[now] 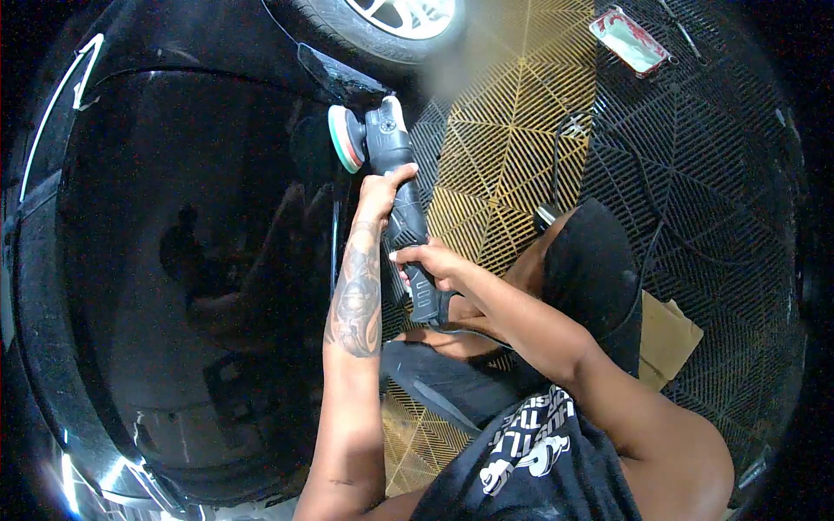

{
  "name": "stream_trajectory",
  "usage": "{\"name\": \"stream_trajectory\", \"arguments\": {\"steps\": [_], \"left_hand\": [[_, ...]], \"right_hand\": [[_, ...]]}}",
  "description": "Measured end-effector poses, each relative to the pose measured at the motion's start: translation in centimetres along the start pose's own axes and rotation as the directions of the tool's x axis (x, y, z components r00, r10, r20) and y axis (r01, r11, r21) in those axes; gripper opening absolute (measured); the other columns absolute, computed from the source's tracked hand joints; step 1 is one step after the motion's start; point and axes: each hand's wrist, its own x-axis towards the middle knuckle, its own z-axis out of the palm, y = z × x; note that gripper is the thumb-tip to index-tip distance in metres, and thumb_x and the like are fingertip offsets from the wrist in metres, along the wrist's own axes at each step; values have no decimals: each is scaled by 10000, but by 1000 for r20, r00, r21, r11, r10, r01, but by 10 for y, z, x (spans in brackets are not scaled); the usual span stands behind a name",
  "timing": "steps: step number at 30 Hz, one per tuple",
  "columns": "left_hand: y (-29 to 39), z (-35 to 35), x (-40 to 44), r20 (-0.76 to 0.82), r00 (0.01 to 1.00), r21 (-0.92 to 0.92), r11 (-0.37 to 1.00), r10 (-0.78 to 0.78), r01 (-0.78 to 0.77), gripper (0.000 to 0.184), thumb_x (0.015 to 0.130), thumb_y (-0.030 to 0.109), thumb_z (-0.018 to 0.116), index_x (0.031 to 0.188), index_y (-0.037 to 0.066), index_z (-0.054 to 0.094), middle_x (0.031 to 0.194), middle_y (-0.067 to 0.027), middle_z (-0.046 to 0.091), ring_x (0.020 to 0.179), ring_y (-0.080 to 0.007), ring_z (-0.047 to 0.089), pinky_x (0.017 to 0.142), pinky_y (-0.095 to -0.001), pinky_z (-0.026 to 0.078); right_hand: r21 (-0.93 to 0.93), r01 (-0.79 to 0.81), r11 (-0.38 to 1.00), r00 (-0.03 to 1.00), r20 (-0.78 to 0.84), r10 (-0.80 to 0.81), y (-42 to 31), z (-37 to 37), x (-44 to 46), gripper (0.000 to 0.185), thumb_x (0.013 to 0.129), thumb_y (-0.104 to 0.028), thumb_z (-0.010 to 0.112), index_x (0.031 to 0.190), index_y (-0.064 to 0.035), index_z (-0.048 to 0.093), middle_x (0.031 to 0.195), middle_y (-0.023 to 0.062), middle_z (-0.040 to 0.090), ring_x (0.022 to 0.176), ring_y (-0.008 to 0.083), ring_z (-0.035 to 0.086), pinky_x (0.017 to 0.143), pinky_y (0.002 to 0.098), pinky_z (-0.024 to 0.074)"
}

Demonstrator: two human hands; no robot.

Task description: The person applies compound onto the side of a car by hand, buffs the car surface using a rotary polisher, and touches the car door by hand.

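Note:
A black car polisher lies lengthwise between both my hands, beside the lower edge of a glossy black car panel. Its round foam pad, with white, green and red layers, faces the panel; I cannot tell whether it touches. My left hand is closed around the front part of the polisher, near the head. Further back, my right hand wraps the handle, thumb on the side. A cord leaves the handle's rear end near my legs.
The car's wheel is above the polisher head. Grid floor tiles in yellow and black spread to the right. A white tray with red marks sits at the upper right. Brown cardboard lies behind my knee.

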Motion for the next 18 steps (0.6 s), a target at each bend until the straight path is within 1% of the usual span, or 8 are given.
{"name": "stream_trajectory", "arguments": {"steps": [2, 3, 4, 6, 7, 8, 12, 18], "left_hand": [[-2, -3, -4, -31, 998, 85, 995, -48, 51, 425, 772, 367, 817, 900, -23, 704, 717, -56, 672, 539, -156, 611, 539, -321, 481], [-11, -4, -8, -38, 998, 70, 996, -45, 48, 417, 780, 359, 814, 901, -26, 709, 710, -57, 671, 538, -157, 608, 540, -321, 474], [-21, -6, -13, -24, 998, 54, 996, -64, 65, 407, 789, 351, 809, 902, -28, 712, 723, -66, 683, 553, -164, 625, 552, -330, 491], [-36, -7, -33, -37, 991, -18, 992, -127, 127, 421, 755, 279, 838, 938, -82, 721, 781, -108, 709, 591, -174, 652, 569, -353, 524], [-45, -9, -42, -52, 992, -19, 994, -112, 111, 407, 759, 264, 835, 943, -80, 719, 785, -104, 710, 594, -174, 652, 573, -351, 526], [-54, -9, -51, -66, 993, -19, 995, -96, 95, 393, 764, 249, 833, 948, -79, 717, 789, -99, 711, 598, -173, 653, 576, -348, 529], [-67, -7, -80, -78, 994, -57, 996, -74, 70, 341, 776, 225, 819, 1006, -6, 718, 853, -76, 718, 660, -158, 663, 617, -330, 540], [-46, -9, -63, -66, 997, -8, 1000, -29, 28, 325, 775, 250, 823, 954, -3, 726, 792, -65, 705, 607, -143, 641, 575, -322, 513]], "right_hand": [[15, -2, 1000, 1000, 16, 2, 5, 5, -5, 211, 786, -119, 787, 908, -50, 628, 741, 61, 643, 556, 173, 618, 526, 328, 552], [37, -25, 999, 999, 25, 24, 10, 9, -11, 222, 784, -120, 786, 918, -48, 624, 727, 64, 636, 553, 178, 614, 529, 331, 553], [16, -50, 999, 999, -4, 50, 17, 11, -19, 169, 823, -115, 751, 898, -41, 619, 711, 68, 628, 566, 175, 615, 550, 326, 545], [82, -134, 988, 991, -13, 136, 30, 18, -39, 181, 821, -106, 754, 916, -37, 615, 730, 72, 627, 574, 178, 619, 541, 332, 551], [75, -129, 989, 992, 15, 128, 40, 17, -44, 188, 823, -93, 754, 928, -30, 611, 736, 75, 623, 581, 181, 621, 531, 341, 554], [91, -187, 978, 982, 23, 186, 51, 16, -46, 207, 823, -89, 759, 939, -23, 600, 744, 78, 623, 580, 183, 619, 542, 342, 558], [74, -187, 980, 982, 16, 187, 72, 17, -60, 236, 831, -80, 753, 976, -9, 581, 786, 88, 633, 613, 189, 628, 567, 332, 560], [98, -108, 989, 991, 95, 98, 54, 16, -50, 253, 845, -62, 722, 1055, 17, 606, 884, 133, 693, 706, 199, 678, 557, 306, 557]]}}
